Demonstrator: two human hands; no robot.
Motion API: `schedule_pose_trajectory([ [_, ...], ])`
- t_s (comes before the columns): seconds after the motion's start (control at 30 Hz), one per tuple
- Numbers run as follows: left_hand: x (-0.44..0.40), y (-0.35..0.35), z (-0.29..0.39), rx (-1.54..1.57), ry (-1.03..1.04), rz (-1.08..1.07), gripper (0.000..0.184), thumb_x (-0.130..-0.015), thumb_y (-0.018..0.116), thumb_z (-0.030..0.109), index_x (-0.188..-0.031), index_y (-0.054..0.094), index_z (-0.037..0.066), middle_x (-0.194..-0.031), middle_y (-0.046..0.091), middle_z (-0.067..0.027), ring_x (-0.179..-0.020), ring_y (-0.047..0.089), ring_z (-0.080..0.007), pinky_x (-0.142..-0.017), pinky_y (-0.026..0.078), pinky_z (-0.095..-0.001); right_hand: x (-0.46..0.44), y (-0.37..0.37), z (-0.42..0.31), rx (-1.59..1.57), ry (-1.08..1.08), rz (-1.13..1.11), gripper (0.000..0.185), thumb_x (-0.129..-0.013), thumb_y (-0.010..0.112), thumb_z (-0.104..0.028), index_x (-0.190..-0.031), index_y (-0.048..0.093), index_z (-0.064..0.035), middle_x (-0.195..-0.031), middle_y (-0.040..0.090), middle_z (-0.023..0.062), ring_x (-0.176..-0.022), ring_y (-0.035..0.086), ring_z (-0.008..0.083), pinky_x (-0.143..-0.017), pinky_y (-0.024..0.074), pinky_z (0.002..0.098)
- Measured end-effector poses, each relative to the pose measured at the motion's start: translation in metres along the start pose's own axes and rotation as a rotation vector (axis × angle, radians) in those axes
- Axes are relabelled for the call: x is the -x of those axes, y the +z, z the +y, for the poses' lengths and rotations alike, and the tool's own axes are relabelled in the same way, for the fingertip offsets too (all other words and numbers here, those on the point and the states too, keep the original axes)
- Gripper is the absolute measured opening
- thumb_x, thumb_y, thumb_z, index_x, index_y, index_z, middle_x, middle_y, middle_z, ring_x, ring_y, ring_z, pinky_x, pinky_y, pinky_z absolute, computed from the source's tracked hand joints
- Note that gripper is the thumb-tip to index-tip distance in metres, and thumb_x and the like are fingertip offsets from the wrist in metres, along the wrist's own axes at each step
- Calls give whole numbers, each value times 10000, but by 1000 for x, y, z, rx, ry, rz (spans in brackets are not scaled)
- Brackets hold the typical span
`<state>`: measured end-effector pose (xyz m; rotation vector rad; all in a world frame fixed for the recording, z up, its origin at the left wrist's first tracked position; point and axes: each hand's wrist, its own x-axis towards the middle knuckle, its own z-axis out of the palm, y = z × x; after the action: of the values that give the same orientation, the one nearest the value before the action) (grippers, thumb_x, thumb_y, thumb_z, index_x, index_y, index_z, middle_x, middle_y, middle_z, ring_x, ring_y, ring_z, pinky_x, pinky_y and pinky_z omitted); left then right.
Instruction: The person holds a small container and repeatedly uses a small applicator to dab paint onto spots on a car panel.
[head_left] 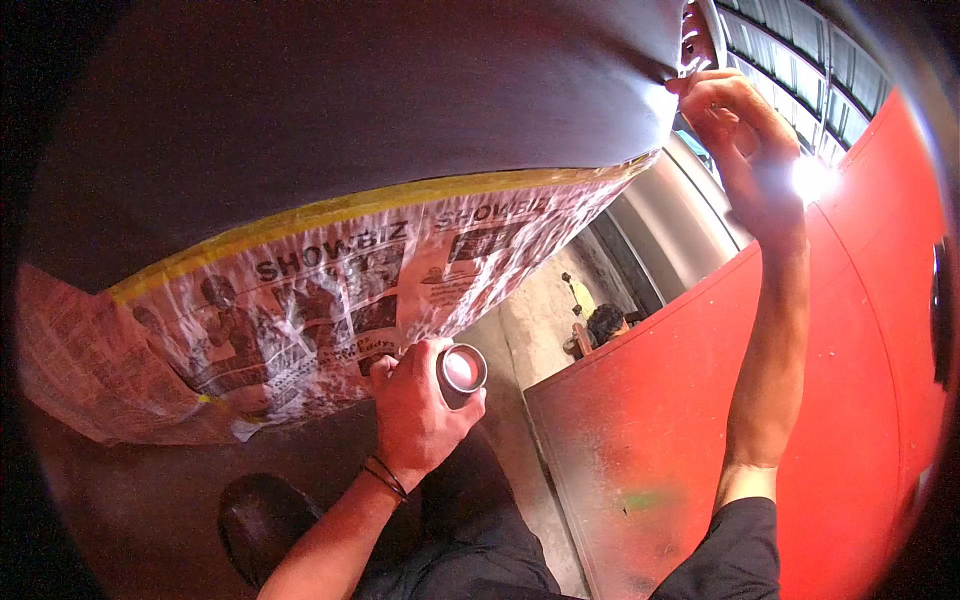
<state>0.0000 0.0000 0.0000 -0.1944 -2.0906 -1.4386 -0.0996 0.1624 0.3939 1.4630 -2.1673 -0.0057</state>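
My left hand (421, 405) is closed around a small round can (462, 370), its round end facing up towards me. That hand is close to the lower edge of the newspaper sheets (330, 290). Yellow masking tape (330, 212) runs along the top of the newspaper, below a large dark smooth panel (400, 90). My right hand (742, 130) is raised at the panel's right-hand edge, fingers bent and drawn together by it. What these fingers hold, if anything, is too small to make out.
A red panel (680, 400) stands on the right, under a bright light (815, 178). Behind it, part of another person (605, 325) shows low near the concrete floor (540, 310). Metal roofing (800, 60) is at the upper right.
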Motion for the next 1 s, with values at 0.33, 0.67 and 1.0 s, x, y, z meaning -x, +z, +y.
schedule_pose_trajectory([
  [0.33,-2,3,3,21,21,-4,649,-748,931,275,-1275,599,90,-1125,733,-111,-1031,707,-329,-984,411,-497,-3,9,-4,202,-64,144,111,-990,739,-1,-1094,759,-34,-1114,785,105,-1078,753,237,-964,582,366],
  [0.67,2,6,2,11,23,18,660,-734,936,281,-1278,626,73,-1172,720,-133,-1048,661,-359,-964,436,-489,-1,19,1,161,-77,210,124,-981,749,2,-1094,764,-45,-1084,794,94,-1055,758,235,-953,580,365],
  [1.0,0,3,3,29,12,-8,676,-725,939,277,-1290,625,77,-1175,721,-117,-1045,668,-331,-986,415,-467,-2,20,2,238,-119,215,140,-960,751,18,-1085,765,-43,-1087,796,89,-1041,765,240,-943,585,367],
])
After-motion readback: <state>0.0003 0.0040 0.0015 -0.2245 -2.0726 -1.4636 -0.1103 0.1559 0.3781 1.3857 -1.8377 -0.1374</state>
